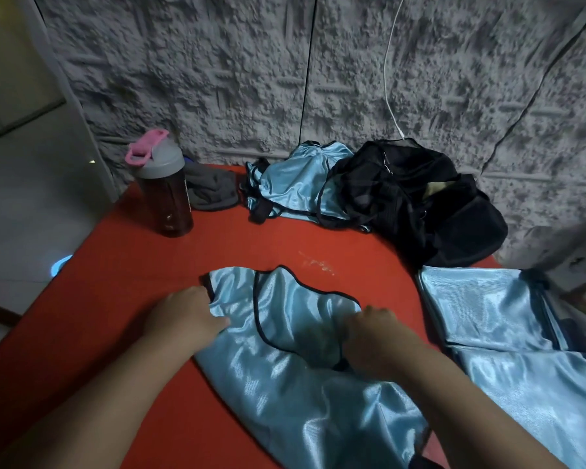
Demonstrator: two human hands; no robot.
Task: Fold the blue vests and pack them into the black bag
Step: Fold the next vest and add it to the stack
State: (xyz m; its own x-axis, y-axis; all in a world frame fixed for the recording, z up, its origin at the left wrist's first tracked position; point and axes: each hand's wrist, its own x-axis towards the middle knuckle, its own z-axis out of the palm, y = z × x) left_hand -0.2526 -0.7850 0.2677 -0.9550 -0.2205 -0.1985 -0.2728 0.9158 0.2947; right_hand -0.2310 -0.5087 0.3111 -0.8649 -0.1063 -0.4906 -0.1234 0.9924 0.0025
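Observation:
A shiny light-blue vest with black trim [285,360] lies spread on the red table [122,286] in front of me. My left hand [186,316] grips its left shoulder edge. My right hand [376,340] pinches the fabric near the right armhole. To the right lies a flat stack of folded blue vests [487,316]. At the back, a crumpled pile of blue vests [291,181] leans against the black bag [416,201], which sits slumped and open by the wall.
A dark bottle with a grey lid and pink loop [164,184] stands at the back left, next to a grey cloth [214,191]. A white cable [388,79] hangs down the textured wall. The table's left edge drops to a pale floor.

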